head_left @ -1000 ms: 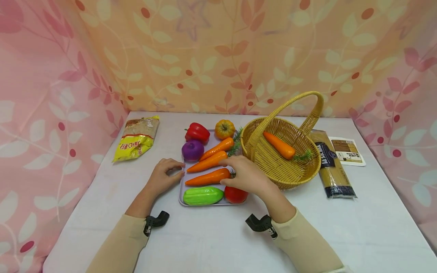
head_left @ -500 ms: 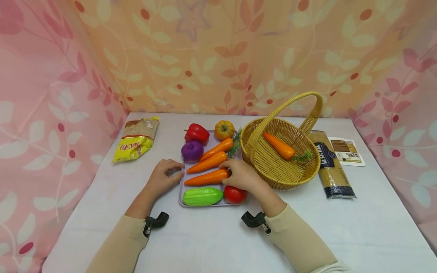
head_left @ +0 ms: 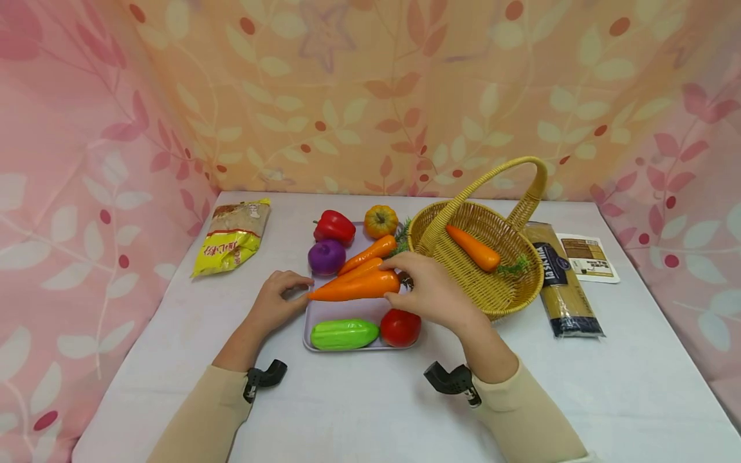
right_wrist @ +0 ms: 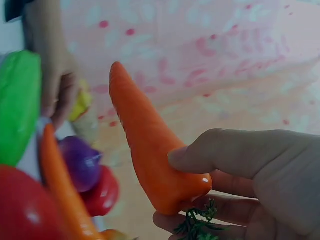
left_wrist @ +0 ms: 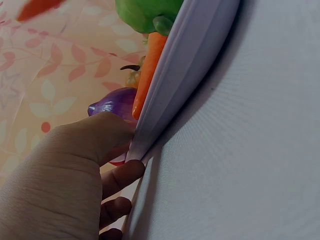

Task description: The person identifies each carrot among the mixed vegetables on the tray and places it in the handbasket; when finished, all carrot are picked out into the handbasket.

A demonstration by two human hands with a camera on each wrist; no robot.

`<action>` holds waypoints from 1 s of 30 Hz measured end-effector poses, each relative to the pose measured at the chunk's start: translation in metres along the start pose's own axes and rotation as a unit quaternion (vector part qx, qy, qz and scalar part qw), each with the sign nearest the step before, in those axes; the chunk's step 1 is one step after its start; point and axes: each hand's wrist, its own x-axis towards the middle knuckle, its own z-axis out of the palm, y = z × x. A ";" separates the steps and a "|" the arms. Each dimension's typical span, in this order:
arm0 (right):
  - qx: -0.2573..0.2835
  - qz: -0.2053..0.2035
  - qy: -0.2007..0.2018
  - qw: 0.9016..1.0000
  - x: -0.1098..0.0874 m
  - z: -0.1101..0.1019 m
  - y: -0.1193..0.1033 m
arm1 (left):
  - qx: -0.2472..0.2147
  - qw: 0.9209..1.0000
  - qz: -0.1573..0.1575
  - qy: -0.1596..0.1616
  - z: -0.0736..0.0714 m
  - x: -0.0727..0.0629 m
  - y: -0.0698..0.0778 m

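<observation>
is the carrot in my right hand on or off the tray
Off: the right hand holds the carrot; both wrist views show it clear of the tray.

The held carrot (head_left: pixel 354 287) is bright orange, and its leaves (right_wrist: pixel 200 222) are dark green. The tray (head_left: pixel 347 310) has a pale lilac colour; on it the onion (head_left: pixel 327 257) is purple and the pepper (head_left: pixel 334 227) is red. The basket (head_left: pixel 492 289) is straw yellow. The back curtain (head_left: pixel 231 77) is peach with cream and reddish leaves, while the left curtain (head_left: pixel 69 161) is pink with whitish leaves and dark pink dots.
</observation>
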 end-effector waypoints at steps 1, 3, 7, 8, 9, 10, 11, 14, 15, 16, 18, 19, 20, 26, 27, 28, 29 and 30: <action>0.007 -0.009 0.012 1.000 -0.004 -0.006 -0.003 | 0.001 1.000 0.002 0.001 0.000 0.000 0.000; 0.015 -0.028 0.035 0.999 -0.013 -0.018 -0.010 | 0.002 1.000 0.001 0.000 0.000 0.001 -0.001; 0.000 -0.062 0.083 0.995 -0.032 -0.040 -0.021 | 0.000 1.000 -0.003 -0.002 -0.001 0.002 -0.001; -0.005 -0.068 0.093 0.993 -0.037 -0.045 -0.023 | -0.001 1.000 -0.005 -0.003 -0.001 0.002 -0.001; -0.011 -0.072 0.104 0.992 -0.042 -0.050 -0.024 | -0.001 1.000 -0.005 -0.003 -0.001 0.002 -0.001; -0.016 -0.074 0.112 0.991 -0.046 -0.055 -0.026 | -0.001 1.000 -0.003 -0.003 -0.001 0.002 -0.002; -0.020 -0.076 0.120 0.990 -0.051 -0.060 -0.027 | -0.001 1.000 -0.001 -0.003 -0.001 0.002 -0.002; -0.024 -0.079 0.140 0.987 -0.063 -0.073 -0.028 | 0.001 1.000 -0.001 -0.003 -0.001 0.001 -0.002; -0.025 -0.081 0.148 0.985 -0.067 -0.076 -0.027 | 0.001 1.000 -0.002 -0.003 -0.001 0.001 -0.002; -0.029 -0.083 0.158 0.984 -0.070 -0.080 -0.027 | 0.001 1.000 -0.002 -0.003 -0.001 0.001 -0.002; -0.027 -0.089 0.178 0.980 -0.077 -0.087 -0.026 | 0.000 1.000 -0.006 -0.004 -0.001 0.001 -0.001; -0.026 -0.091 0.189 0.977 -0.080 -0.091 -0.026 | -0.001 1.000 -0.008 -0.004 -0.001 0.001 -0.001; -0.023 -0.093 0.198 0.975 -0.084 -0.095 -0.025 | -0.002 1.000 -0.011 -0.005 -0.001 0.001 0.000; -0.014 -0.075 0.254 0.964 -0.106 -0.117 -0.013 | -0.006 1.000 -0.024 -0.013 -0.001 0.000 0.001; -0.017 -0.067 0.262 0.963 -0.110 -0.120 -0.010 | -0.005 1.000 -0.025 -0.013 -0.001 0.000 0.000; -0.018 -0.053 0.268 0.962 -0.113 -0.123 -0.007 | -0.005 1.000 -0.024 -0.013 -0.001 0.000 0.000; -0.022 -0.036 0.272 0.961 -0.116 -0.127 -0.003 | -0.004 1.000 -0.023 -0.013 -0.001 0.000 0.000; -0.023 -0.016 0.276 0.961 -0.119 -0.130 0.002 | -0.004 1.000 -0.023 -0.013 -0.001 0.000 0.000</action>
